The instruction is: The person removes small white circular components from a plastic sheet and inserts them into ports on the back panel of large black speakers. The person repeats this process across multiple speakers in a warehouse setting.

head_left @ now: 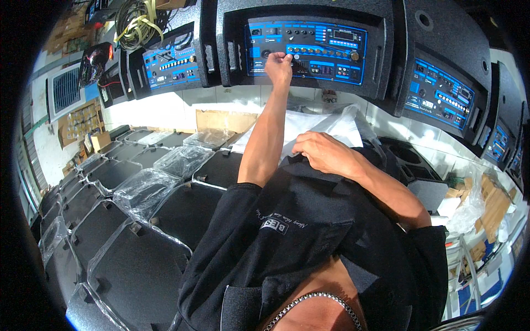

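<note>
A blue-and-black amplifier panel (309, 37) is set into the back of a black speaker cabinet (309, 7) straight ahead. My left hand (279, 67) reaches up to this panel, its fingers closed in a pinch by the left end of a row of gold-coloured knobs (326, 52). Whatever lies between those fingertips is hidden. Close to the front of my black shirt (309, 193), my right hand (324, 152) hangs with curled fingers. I cannot make out whether it holds anything. White sheeting (342, 124) lies just beyond it.
Similar speaker panels stand to the left (171, 60) and right (441, 94). Coiled cables (138, 25) hang at the upper left. Many black speaker boxes (132, 265), some under clear plastic wrap (146, 190), fill the lower left. Cardboard (494, 204) and plastic lie at the right.
</note>
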`<control>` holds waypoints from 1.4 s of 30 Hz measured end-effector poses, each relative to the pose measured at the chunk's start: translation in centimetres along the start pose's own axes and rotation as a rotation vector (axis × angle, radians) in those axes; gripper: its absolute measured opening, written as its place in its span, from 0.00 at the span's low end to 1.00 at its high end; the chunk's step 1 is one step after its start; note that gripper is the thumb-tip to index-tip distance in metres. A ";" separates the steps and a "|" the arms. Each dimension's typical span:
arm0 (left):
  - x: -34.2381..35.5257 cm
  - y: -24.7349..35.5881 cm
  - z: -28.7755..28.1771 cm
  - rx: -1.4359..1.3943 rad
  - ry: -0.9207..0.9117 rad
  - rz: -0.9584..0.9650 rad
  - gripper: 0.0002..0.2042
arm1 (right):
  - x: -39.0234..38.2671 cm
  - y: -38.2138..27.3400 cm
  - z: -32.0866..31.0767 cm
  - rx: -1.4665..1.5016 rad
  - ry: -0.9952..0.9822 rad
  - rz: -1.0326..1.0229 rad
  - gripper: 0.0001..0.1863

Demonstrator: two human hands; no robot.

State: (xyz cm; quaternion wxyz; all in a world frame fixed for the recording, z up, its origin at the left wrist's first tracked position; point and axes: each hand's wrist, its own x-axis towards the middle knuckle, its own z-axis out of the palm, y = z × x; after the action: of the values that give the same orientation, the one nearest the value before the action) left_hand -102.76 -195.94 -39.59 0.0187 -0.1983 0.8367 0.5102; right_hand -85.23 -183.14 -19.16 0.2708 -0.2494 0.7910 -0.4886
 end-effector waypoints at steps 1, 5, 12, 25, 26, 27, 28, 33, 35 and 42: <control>-0.1 0.1 0.1 0.005 0.006 0.028 0.14 | 0.0 0.0 -0.1 0.001 0.002 0.002 0.10; 0.1 0.6 0.0 0.116 -0.083 0.092 0.14 | 0.0 0.4 -0.1 -0.008 0.019 -0.001 0.09; 2.6 4.5 -7.4 0.039 -0.565 -0.218 0.21 | 1.4 -0.3 -1.5 0.039 0.123 -0.066 0.09; -9.1 20.0 -32.7 0.527 -0.347 0.649 0.20 | 11.4 -8.6 -8.0 0.163 0.130 0.109 0.10; -9.1 19.5 -33.2 0.568 -0.299 0.668 0.18 | 12.3 -9.4 -8.3 0.172 0.089 0.106 0.11; -8.7 18.8 -33.6 0.596 -0.256 0.691 0.16 | 13.2 -10.1 -8.3 0.134 0.075 0.077 0.11; -8.0 18.1 -34.5 0.584 -0.276 0.660 0.14 | 14.1 -10.9 -8.2 0.097 0.063 0.049 0.11; -4.0 15.7 -39.3 0.493 -0.318 0.628 0.08 | 18.5 -13.9 -6.7 0.059 -0.107 -0.024 0.15; -2.5 15.0 -41.1 0.441 -0.338 0.625 0.09 | 20.5 -15.0 -6.2 0.018 -0.144 -0.015 0.15; 1.7 12.4 -45.7 0.380 -0.154 0.692 0.11 | 26.7 -17.3 -3.5 0.036 -0.090 0.061 0.14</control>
State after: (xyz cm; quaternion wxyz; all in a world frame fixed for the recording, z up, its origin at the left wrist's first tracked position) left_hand -100.83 -230.87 -7.57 -0.0552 0.1411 0.9296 0.3360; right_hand -104.78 -205.36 -7.10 0.3254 -0.2419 0.7763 -0.4827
